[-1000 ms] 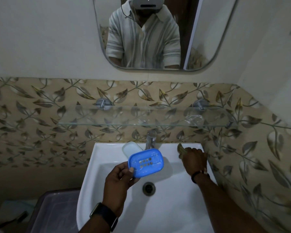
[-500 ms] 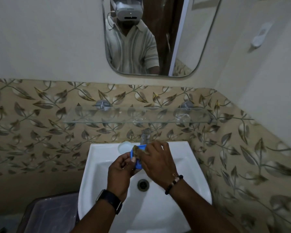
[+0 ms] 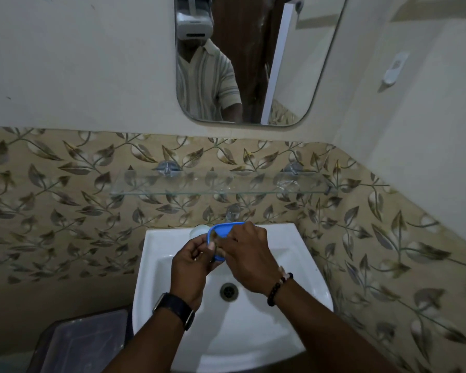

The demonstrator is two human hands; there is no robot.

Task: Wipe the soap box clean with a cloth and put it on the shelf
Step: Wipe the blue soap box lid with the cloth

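Observation:
A blue soap box (image 3: pixel 222 229) is held on edge over the white sink (image 3: pixel 301 267). My left hand (image 3: pixel 193 261) grips its lower left edge. My right hand (image 3: pixel 249 255) covers most of the box from the right, its fingers closed against the box. Only a sliver of a brownish cloth (image 3: pixel 218 243) shows under those fingers. The glass shelf (image 3: pixel 218 184) runs along the tiled wall just above the tap, and nothing stands on the part I can see.
A pale bar of soap (image 3: pixel 198 230) lies on the sink's back rim next to the tap (image 3: pixel 233 211). The drain (image 3: pixel 229 291) sits below my hands. A lidded plastic bin (image 3: pixel 84 343) stands left of the sink. A mirror (image 3: pixel 253 60) hangs above.
My right hand came from the sink's right rim with the cloth and now presses on the box. The box has turned from flat to on edge. The view has shifted.

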